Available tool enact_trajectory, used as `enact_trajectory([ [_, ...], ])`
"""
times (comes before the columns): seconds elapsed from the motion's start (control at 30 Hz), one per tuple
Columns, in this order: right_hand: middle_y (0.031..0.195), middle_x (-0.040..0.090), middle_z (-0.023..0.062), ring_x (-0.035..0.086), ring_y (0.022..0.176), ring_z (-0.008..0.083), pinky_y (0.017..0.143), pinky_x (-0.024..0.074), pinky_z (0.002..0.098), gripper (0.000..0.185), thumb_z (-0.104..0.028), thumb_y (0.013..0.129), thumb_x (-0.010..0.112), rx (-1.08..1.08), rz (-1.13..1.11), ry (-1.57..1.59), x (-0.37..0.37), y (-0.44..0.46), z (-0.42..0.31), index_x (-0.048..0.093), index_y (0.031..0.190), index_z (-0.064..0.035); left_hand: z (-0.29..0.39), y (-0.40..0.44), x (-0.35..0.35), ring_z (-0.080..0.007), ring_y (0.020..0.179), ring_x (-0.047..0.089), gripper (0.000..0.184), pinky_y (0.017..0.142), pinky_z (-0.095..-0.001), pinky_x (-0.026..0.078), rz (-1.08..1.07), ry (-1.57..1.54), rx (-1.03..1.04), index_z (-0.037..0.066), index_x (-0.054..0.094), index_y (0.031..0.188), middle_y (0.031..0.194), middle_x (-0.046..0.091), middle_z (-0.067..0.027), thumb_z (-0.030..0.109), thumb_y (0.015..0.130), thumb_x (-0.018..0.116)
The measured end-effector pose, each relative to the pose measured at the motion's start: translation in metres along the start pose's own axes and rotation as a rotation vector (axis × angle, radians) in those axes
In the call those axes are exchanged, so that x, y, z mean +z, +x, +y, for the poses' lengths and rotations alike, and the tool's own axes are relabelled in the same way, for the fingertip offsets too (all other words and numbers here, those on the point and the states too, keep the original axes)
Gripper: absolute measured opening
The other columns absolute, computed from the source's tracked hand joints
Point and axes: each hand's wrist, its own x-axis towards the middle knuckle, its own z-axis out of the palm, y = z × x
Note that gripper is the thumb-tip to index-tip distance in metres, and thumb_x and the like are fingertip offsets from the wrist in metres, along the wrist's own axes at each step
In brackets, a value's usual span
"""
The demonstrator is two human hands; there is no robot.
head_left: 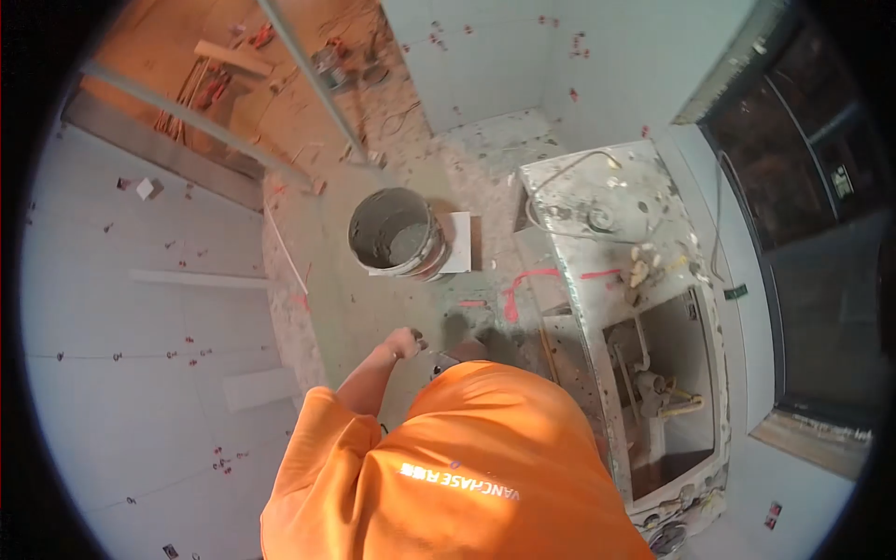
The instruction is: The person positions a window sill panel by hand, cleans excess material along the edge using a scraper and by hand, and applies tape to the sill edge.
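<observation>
My left hand (404, 343) reaches out from the orange sleeve, low over the floor in front of my body. Its fingers look curled, with a small dark patch at their tips; what they hold, if anything, is too small to make out. Close beside it, a greyish flat edge (442, 357) shows partly behind my orange shirt (495, 439). Past the hand stands a bucket (435, 252) with grey, wet-looking mortar (407, 241) inside. The bucket rests on a white board (459, 233). My right hand is out of sight.
To the right is a counter (597, 201) with a rectangular cutout, pipes (653, 383) below and a looped hose (574, 173) on top. White tiled walls (159, 327) flank both sides. Metal door posts (313, 79) stand at the far left; tools and debris (215, 89) lie beyond.
</observation>
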Motion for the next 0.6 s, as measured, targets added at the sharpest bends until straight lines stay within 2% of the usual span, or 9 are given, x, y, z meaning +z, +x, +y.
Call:
enact_trajectory([
  [0.2,0.072,0.067,0.0186,0.066,0.068,0.0358,0.067,0.0513,0.0471,0.036,-0.038,0.088,0.063,0.244,-0.073,0.100,-0.076,0.030,-0.098,0.071,0.083,-0.0032,-0.027,0.056,-0.040,-0.0364,0.111,0.068,0.052,0.098,-0.0413,0.053,0.029,-0.115,-0.043,0.004,0.071,0.122,0.119,0.071,-0.0196,0.042,0.087,0.069],
  [0.27,0.072,0.067,0.0186,0.066,0.068,0.0354,0.067,0.0514,0.0463,0.035,-0.037,0.088,0.063,0.297,-0.053,0.145,-0.101,0.042,-0.126,0.072,0.084,-0.0034,-0.044,0.079,-0.029,-0.0360,0.111,0.069,0.051,0.097,-0.0426,0.054,0.033,-0.138,-0.009,0.004,0.071,0.122,0.119,0.071,-0.0202,0.042,0.087,0.069],
  [0.4,0.075,0.070,0.0169,0.070,0.072,0.0321,0.068,0.0516,0.0434,0.035,-0.036,0.089,0.061,0.414,0.045,0.251,-0.192,0.087,-0.236,0.072,0.083,-0.0039,-0.044,0.093,-0.049,-0.0356,0.110,0.069,0.053,0.097,-0.0429,0.053,-0.013,-0.187,0.007,0.003,0.071,0.121,0.118,0.072,-0.0204,0.044,0.087,0.068],
  [0.47,0.072,0.072,0.0152,0.072,0.071,0.0262,0.070,0.0540,0.0390,0.046,-0.042,0.093,0.058,0.368,0.145,0.355,-0.197,0.109,-0.244,0.074,0.085,0.0000,-0.047,0.100,-0.051,-0.0355,0.110,0.069,0.054,0.098,-0.0427,0.053,-0.032,-0.151,0.051,0.003,0.071,0.121,0.118,0.072,-0.0202,0.045,0.087,0.068],
  [0.6,0.073,0.072,0.0144,0.072,0.072,0.0257,0.070,0.0538,0.0382,0.044,-0.041,0.091,0.059,0.371,0.125,0.256,-0.218,0.140,-0.273,0.074,0.084,-0.0010,-0.051,0.105,-0.055,-0.0342,0.114,0.067,0.054,0.099,-0.0406,0.052,-0.035,-0.157,0.056,0.002,0.071,0.120,0.120,0.071,-0.0200,0.045,0.088,0.067],
])
